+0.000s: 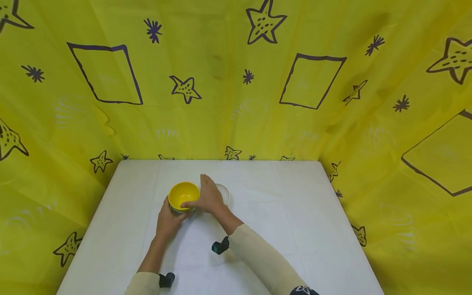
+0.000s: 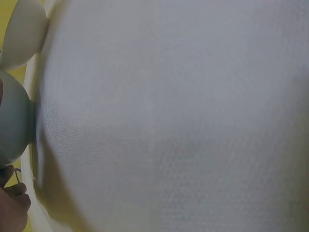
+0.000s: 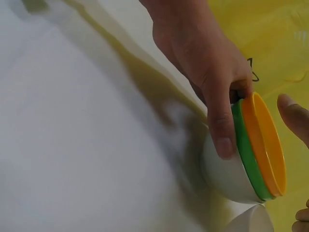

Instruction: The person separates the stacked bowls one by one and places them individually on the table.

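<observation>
A yellow bowl (image 1: 181,191) sits nested in a green bowl (image 3: 248,152), and both stand inside a white bowl (image 3: 226,169). My left hand (image 1: 169,221) grips this stack from its near left side, thumb against the white bowl's outer wall. Over the stack's right edge is my right hand (image 1: 209,196), fingers extended and thumb above the yellow bowl. In the right wrist view, a gap shows between that thumb and the yellow rim. Just right of the stack, a second white bowl (image 1: 225,194) is partly hidden behind my right hand.
A white cloth covers the table (image 1: 265,229) under the bowls. Yellow curtains (image 1: 214,123) with drawn stars and squares enclose its back and sides. Small black wrist cameras hang at both sleeves.
</observation>
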`<act>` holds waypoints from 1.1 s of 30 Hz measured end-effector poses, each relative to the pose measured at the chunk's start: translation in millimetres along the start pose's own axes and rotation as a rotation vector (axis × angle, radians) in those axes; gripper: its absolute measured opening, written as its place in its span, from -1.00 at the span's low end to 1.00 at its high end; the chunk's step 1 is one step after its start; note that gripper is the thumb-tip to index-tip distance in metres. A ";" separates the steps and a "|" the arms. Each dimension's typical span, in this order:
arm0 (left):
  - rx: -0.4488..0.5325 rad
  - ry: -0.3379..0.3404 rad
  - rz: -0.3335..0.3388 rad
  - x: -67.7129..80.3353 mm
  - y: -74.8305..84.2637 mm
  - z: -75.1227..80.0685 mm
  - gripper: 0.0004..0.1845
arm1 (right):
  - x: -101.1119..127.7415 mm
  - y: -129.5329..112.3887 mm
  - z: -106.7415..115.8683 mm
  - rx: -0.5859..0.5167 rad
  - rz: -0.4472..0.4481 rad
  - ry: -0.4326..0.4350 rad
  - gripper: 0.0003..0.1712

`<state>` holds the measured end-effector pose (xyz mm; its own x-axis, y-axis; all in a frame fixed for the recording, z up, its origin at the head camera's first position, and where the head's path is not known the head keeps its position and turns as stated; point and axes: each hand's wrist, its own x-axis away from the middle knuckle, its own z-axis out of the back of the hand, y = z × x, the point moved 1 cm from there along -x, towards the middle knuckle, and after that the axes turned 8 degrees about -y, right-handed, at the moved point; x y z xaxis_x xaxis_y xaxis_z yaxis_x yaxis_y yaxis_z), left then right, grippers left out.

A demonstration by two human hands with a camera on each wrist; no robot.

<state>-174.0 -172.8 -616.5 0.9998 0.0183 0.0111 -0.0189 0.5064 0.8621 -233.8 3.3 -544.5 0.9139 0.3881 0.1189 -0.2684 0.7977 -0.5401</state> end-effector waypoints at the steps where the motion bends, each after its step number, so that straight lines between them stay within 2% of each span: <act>1: 0.001 0.000 -0.002 0.0 0.2 -0.2 0.10 | 0.3 -0.7 -1.0 0.001 0.000 -0.006 0.50; 11: -0.016 -0.001 0.023 2.3 2.3 0.5 0.04 | 0.4 -5.3 -10.1 0.017 0.012 -0.039 0.43; 21: -0.008 0.001 0.004 2.5 1.8 0.3 0.04 | -2.0 -4.0 -12.5 0.046 0.034 -0.066 0.50; 33: -0.009 -0.008 0.008 3.8 0.5 -0.1 0.04 | -2.2 -4.5 -17.1 0.060 0.055 -0.061 0.42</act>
<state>-170.2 -172.4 -616.1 0.9996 0.0160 0.0222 -0.0273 0.5136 0.8576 -229.4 -9.0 -556.6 0.8778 0.4575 0.1421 -0.3367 0.8001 -0.4964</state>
